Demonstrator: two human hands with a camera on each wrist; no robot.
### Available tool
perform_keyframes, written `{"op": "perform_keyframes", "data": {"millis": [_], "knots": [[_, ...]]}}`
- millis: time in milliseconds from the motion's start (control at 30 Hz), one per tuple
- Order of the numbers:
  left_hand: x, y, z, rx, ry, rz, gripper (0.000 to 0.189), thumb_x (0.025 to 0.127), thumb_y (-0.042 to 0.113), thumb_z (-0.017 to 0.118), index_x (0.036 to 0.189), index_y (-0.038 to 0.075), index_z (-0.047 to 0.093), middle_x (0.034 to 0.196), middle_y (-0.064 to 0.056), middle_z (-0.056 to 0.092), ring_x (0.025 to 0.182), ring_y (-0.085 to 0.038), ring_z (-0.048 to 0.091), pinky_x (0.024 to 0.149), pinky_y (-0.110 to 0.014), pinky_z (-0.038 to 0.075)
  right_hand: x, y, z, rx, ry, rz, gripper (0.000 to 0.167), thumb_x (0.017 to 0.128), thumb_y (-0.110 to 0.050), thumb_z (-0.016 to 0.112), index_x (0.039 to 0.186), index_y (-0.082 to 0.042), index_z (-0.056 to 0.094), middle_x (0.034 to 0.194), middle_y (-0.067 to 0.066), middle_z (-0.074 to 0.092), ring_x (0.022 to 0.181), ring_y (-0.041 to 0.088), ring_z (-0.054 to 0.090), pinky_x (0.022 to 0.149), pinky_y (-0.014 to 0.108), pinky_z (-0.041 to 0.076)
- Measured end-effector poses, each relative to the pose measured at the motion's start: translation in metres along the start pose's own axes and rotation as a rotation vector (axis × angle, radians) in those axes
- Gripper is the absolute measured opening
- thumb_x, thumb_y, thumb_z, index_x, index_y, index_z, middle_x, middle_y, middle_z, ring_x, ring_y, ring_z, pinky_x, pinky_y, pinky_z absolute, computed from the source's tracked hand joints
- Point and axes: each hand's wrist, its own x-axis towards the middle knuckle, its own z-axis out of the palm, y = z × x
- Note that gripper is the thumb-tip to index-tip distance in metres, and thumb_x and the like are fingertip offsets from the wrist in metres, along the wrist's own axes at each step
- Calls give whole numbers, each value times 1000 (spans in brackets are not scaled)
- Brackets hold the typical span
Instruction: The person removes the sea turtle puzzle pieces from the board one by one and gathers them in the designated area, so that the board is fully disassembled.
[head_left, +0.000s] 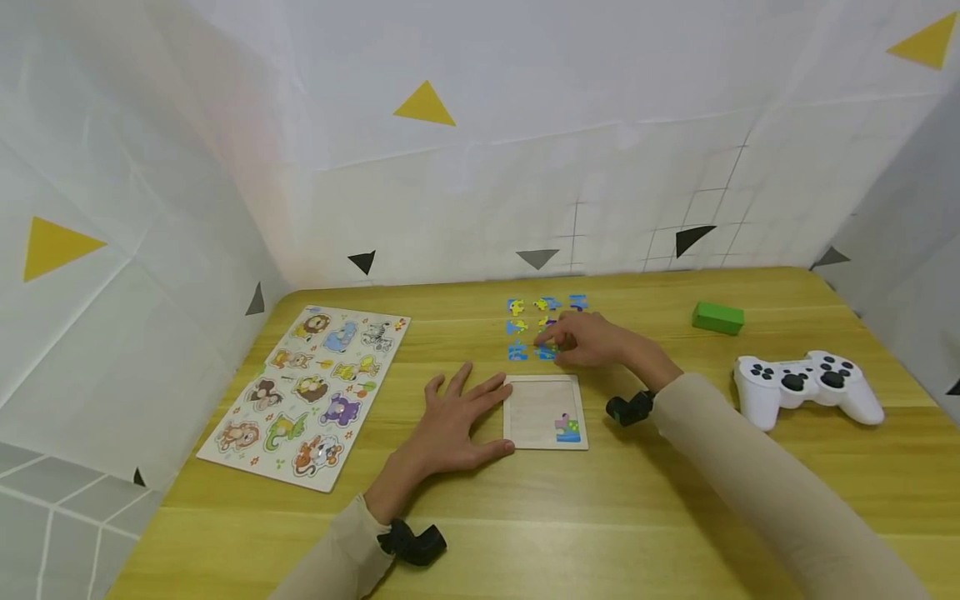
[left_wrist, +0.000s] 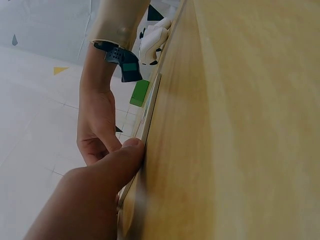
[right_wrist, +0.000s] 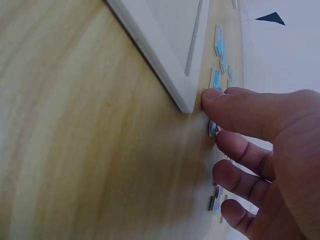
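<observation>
A shallow wooden puzzle tray [head_left: 532, 408] lies mid-table, with one joined patch of coloured jigsaw [head_left: 568, 428] in its lower right corner. My left hand [head_left: 457, 425] is spread flat at the tray's left side, its thumb and fingertips touching the frame. Beyond the tray, loose jigsaw pieces [head_left: 517, 351] lie in rows. My right hand [head_left: 588, 337] is over the nearest row, with thumb and forefinger at a blue puzzle piece [head_left: 545, 353]. In the right wrist view the thumb [right_wrist: 220, 100] partly hides the pieces, and its other fingers are curled.
At left lies an animal peg board [head_left: 300, 392]. A green block [head_left: 717, 317] and a white game controller [head_left: 806, 385] sit on the right of the wooden table [head_left: 525, 533]. White cloth walls [head_left: 480, 192] stand behind and at the sides.
</observation>
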Motion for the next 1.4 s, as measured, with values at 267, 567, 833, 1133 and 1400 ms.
{"op": "perform_keyframes", "data": {"millis": [267,567,833,1133,1400], "knots": [[0,0,0,13,6,-3,81,89,74,53,158,34,38,167,14,31,158,-40,13,114,-68,8,-7,1,2,87,49,0,40,91,-13,75,131,-11,70,105,11,65,94,23,62,84,41,52],[0,-1,1,22,16,-5,81,89,74,53,157,33,39,167,15,31,158,-40,14,115,-67,9,-25,-8,5,107,82,-45,32,89,-12,78,120,-11,76,107,6,70,86,19,53,77,33,45],[0,-1,2,38,10,-13,81,89,75,52,158,35,38,167,16,30,158,-39,13,115,-67,10,-41,-17,13,89,69,-28,27,90,-16,77,117,-19,77,102,0,67,85,15,51,76,31,45],[1,1,2,30,12,-12,81,89,74,53,158,34,39,167,15,31,158,-39,14,115,-67,9,-55,-29,18,131,70,-69,25,90,-16,78,114,-19,77,103,0,68,91,19,58,79,34,50],[1,0,2,39,-6,-21,82,88,75,52,158,36,36,167,17,28,159,-38,12,116,-66,8,-64,-32,26,129,65,-99,25,89,-19,79,114,-21,78,101,-2,68,93,18,56,81,33,46]]}}
